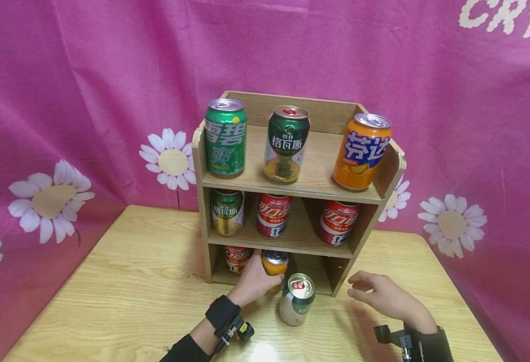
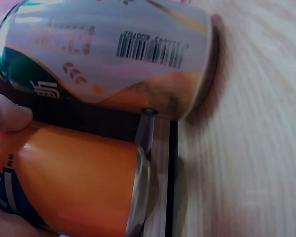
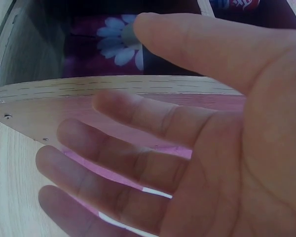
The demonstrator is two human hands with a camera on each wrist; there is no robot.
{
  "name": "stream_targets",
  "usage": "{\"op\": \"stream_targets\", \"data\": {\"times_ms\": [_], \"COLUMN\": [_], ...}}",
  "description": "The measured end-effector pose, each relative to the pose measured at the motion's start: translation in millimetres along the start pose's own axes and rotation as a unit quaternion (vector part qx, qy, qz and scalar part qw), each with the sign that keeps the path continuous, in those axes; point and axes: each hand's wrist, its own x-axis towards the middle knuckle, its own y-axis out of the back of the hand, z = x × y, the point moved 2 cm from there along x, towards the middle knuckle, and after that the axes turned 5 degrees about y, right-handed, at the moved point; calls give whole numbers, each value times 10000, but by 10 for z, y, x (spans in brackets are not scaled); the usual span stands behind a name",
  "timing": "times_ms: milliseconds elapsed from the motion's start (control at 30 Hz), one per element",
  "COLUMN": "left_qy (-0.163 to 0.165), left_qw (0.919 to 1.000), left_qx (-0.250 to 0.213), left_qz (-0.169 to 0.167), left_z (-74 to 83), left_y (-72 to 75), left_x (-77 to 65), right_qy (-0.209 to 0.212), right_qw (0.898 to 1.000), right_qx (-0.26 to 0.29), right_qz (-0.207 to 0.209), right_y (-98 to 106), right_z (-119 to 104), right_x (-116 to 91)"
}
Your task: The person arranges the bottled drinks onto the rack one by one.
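My left hand (image 1: pixel 254 280) grips an orange soda can (image 1: pixel 276 262) at the front of the bottom shelf. In the left wrist view, thumb and fingers lie on either side of that orange can (image 2: pixel 84 177). Just right of it, on the table before the shelf, stands a green and white can (image 1: pixel 297 300) with a red tab. The right hand (image 1: pixel 384 295) hovers over the table right of the shelf, holding nothing. In the right wrist view the right hand's fingers (image 3: pixel 138 163) are loosely spread, the palm bare.
A three-tier wooden shelf (image 1: pixel 287 187) stands on the table (image 1: pixel 156 261). Its top bears a green can (image 1: pixel 225 138), a dark green can (image 1: pixel 287 143) and an orange can (image 1: pixel 362 151). Red cola cans (image 1: pixel 274 215) and another green can (image 1: pixel 227 212) occupy lower tiers. Pink cloth (image 1: pixel 124 75) hangs behind.
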Motion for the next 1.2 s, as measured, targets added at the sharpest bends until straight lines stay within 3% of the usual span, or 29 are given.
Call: {"op": "stream_targets", "data": {"times_ms": [267,600,1200], "left_qy": [-112,321,243], "left_qw": [9998,9992,9980], "left_qx": [4,19,-506], "left_qz": [-148,-221,-283], "left_z": [-11,-29,-95], "left_y": [-13,-13,-73], "left_x": [79,138,166], "right_qy": [6,-10,-127], "right_qw": [10000,9999,9997], "right_qx": [-2,-1,74], "right_qz": [-48,-101,-197], "right_y": [-1,-4,-21], "right_z": [-10,-1,39], "right_x": [15,23,24]}}
